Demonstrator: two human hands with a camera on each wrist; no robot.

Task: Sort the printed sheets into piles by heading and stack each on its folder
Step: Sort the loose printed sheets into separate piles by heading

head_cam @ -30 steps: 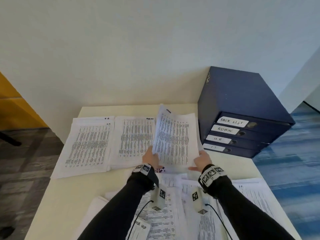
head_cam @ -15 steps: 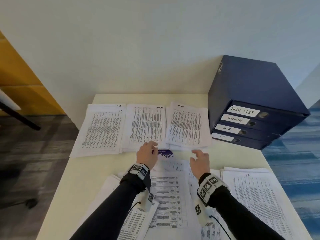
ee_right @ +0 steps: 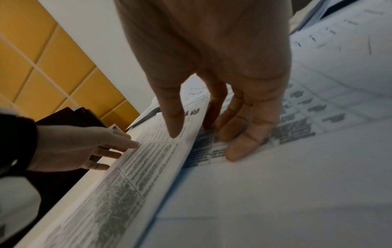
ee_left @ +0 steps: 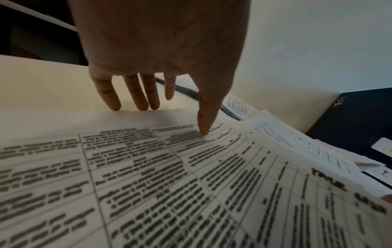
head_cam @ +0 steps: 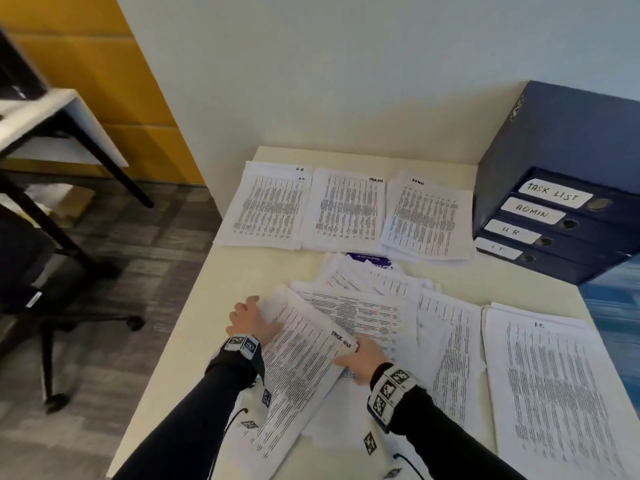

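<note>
A printed sheet headed "TASK LIST" is lifted slightly off the near heap, held by both hands. My left hand pinches its left edge, thumb on top and fingers under the edge. My right hand pinches the headed corner, thumb on top, fingers beneath. Three sorted piles lie at the back: HR, task list, admin. An IT pile lies front right. Loose unsorted sheets spread across the middle.
Dark blue folders labelled TASK LIST, ADMIN, HR and IT are stacked at the back right of the cream table. An office chair and another desk stand to the left on the floor.
Both hands left the sheet on the admin pile, drew back to the near heap and took hold of a task list sheet. The view has swung left.
</note>
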